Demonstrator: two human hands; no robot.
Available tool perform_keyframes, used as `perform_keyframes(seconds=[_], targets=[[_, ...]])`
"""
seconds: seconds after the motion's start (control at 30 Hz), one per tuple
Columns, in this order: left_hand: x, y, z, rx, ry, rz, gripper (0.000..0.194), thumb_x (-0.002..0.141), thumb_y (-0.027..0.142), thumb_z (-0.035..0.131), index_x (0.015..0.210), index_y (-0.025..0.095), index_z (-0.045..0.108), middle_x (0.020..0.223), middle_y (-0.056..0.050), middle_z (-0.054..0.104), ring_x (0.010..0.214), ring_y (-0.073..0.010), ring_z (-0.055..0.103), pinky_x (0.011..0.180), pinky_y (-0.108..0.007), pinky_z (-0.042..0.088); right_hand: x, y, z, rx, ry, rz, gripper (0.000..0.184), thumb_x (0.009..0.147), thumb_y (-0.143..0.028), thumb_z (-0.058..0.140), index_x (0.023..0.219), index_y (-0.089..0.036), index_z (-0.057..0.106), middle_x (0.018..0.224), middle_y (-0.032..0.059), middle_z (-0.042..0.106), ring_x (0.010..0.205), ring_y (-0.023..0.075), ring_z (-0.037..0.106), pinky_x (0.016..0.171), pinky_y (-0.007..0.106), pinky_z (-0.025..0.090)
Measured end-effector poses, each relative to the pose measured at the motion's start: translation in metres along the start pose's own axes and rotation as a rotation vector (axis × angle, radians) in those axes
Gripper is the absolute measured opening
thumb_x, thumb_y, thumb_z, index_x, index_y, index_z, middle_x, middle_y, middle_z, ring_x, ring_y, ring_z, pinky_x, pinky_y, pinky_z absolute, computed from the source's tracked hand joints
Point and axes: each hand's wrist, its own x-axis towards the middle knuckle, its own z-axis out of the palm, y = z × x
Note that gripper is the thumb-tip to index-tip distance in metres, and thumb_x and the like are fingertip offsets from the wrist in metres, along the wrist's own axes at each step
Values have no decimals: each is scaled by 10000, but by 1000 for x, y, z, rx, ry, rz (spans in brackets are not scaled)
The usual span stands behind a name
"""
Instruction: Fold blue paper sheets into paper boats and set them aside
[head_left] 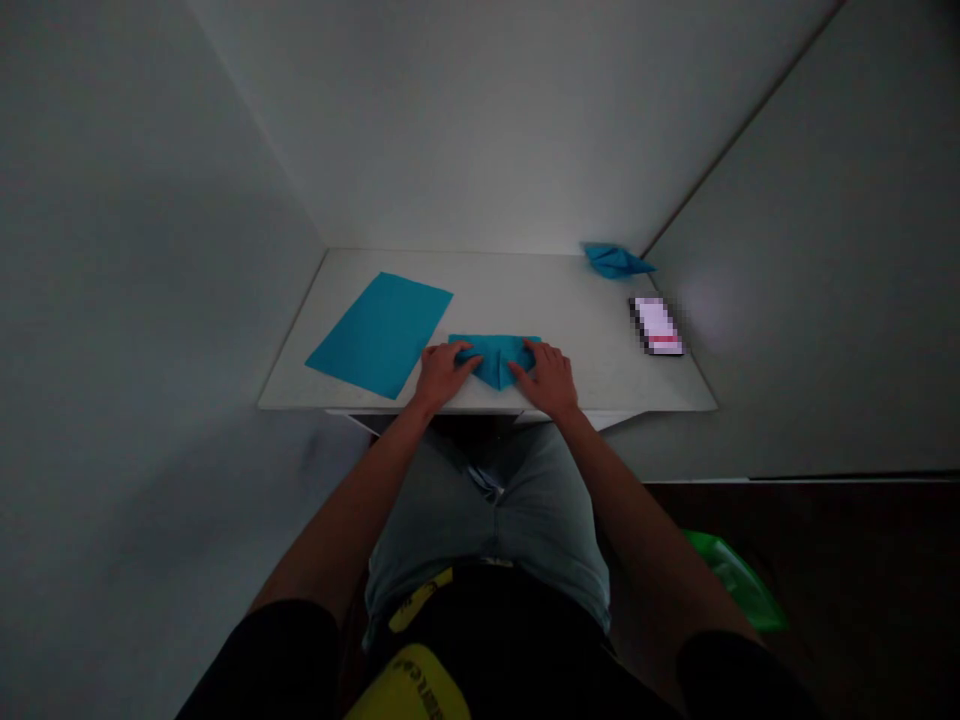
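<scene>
Folded blue paper (495, 350) lies at the near edge of the white table (559, 300); your left hand (442, 375) and right hand (544, 378) press it flat from both sides, fingers spread, not pinching.

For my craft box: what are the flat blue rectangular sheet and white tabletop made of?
The flat blue rectangular sheet looks like thin matte paper: crisp edges, no shine. The white tabletop seems painted or laminated board, smooth, faintly glossy, though its core is hidden.
</scene>
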Motion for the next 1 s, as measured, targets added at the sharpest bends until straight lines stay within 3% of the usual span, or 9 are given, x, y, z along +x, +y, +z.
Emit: perform_keyframes(seconds=[0.13,0.3,0.47,0.57,0.67,0.77,0.87,1.0], targets=[[-1,-2,-4,-216,89,-42,238,1043,465,644,992,234,663,1007,-48,769,994,-221,715,1046,-422,531,0,10,-7,131,17,20,716,1001,-734,566,1496,-220,627,1392,161,710,1255,386,617,1098,568,459],[2,2,-7,-438,239,-211,350,1052,579,610,1040,230,593,959,-49,715,896,-193,691,793,-310,571,0,28,-16,583,-8,5,793,840,-800,726,1404,-245,665,1071,77,752,967,277,689,919,457,571],[16,6,-9,-452,204,-233,316,1044,530,641,1111,223,602,997,-66,735,951,-226,715,834,-349,589,2,33,-12,885,30,132,764,676,-803,867,1203,-291,656,788,-34,653,746,209,649,792,395,596],[20,5,-5,-391,205,-228,244,1053,465,622,1082,224,601,1071,-85,747,1026,-237,719,933,-387,589,3,35,-8,957,90,183,691,671,-778,886,1093,-307,607,715,-71,578,654,179,591,697,355,580],[14,0,-1,-360,210,-236,204,1039,411,630,1104,220,597,1127,-96,748,1082,-245,722,992,-409,580,3,39,-5,932,130,193,590,749,-741,849,1040,-298,589,715,-68,545,619,161,549,608,306,533],[4,-6,1,-362,124,-166,362,943,416,770,1194,214,603,1227,-109,742,1125,-257,726,1011,-418,590,4,44,-2,815,140,167,517,828,-710,767,1056,-273,611,785,-31,598,677,176,583,639,316,536],[-2,-8,-2,-294,37,-100,557,847,381,868,1307,212,602,1314,-121,731,1167,-278,723,1035,-439,596,5,44,0,631,81,93,517,904,-671,668,1190,-241,656,971,46,712,848,234,664,788,387,578],[-5,-3,-6,-46,-18,31,442,951,296,711,1379,205,646,1394,-141,716,1304,-303,669,1168,-498,514,4,31,-7,313,-40,-80,537,959,-544,641,1382,-217,686,1288,129,750,1144,322,686,1023,491,543]])
